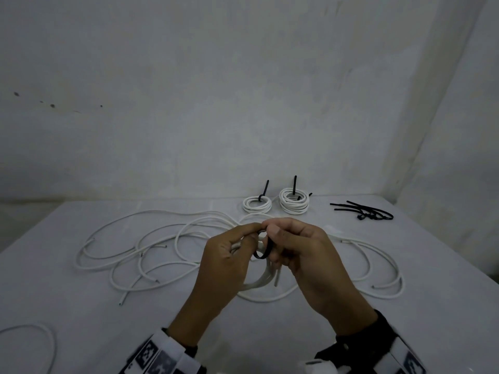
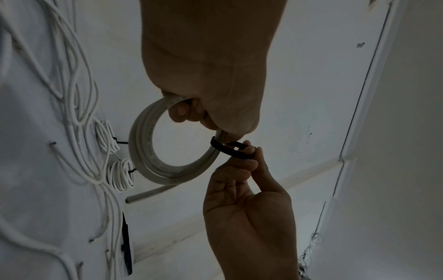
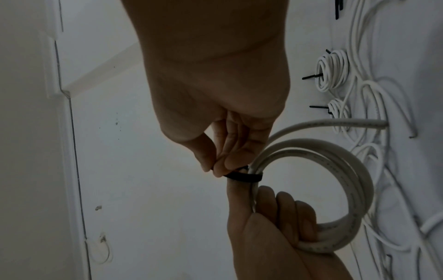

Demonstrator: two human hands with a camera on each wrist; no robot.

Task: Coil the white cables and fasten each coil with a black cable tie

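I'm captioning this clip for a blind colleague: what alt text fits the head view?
Two hands hold a small white cable coil above a table; the right hand pinches a black cable tie looped round it, the left hand grips the coil. Behind lie loose white cables, two tied coils and spare ties.

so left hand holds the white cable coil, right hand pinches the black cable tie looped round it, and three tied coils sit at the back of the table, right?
Not three: the head view shows two tied white cable coils at the back. The rest stands: left hand holds the white cable coil, right hand pinches the black cable tie.
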